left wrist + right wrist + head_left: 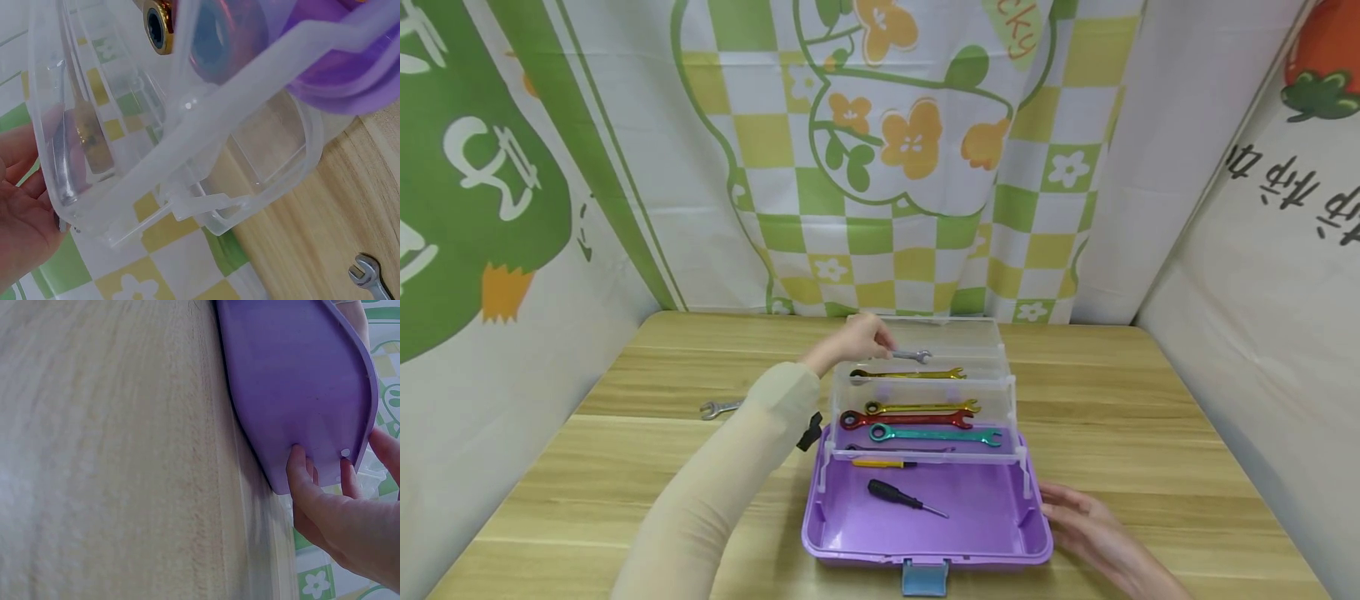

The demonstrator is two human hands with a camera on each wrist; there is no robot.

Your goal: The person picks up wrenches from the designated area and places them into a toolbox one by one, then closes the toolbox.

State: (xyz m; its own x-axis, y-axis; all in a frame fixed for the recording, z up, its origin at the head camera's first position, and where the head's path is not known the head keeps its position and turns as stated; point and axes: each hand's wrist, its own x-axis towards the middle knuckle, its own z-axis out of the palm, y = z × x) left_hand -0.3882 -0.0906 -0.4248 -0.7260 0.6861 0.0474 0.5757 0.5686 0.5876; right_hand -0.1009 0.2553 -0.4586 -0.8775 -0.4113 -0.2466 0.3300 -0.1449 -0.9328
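While the right hand (1086,521) lies flat-fingered against the purple toolbox (850,533), steadying it on the counter (1150,433), the left hand (857,337) pinches a silver wrench (913,356) over the top clear tray (985,337).

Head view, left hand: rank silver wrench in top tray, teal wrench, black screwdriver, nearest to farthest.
From the left hand at the top clear tray:
1. Silver wrench, top tray, at the fingertips.
2. Teal wrench, lower tray, toward the person.
3. Black screwdriver, purple box bottom, nearest the person.
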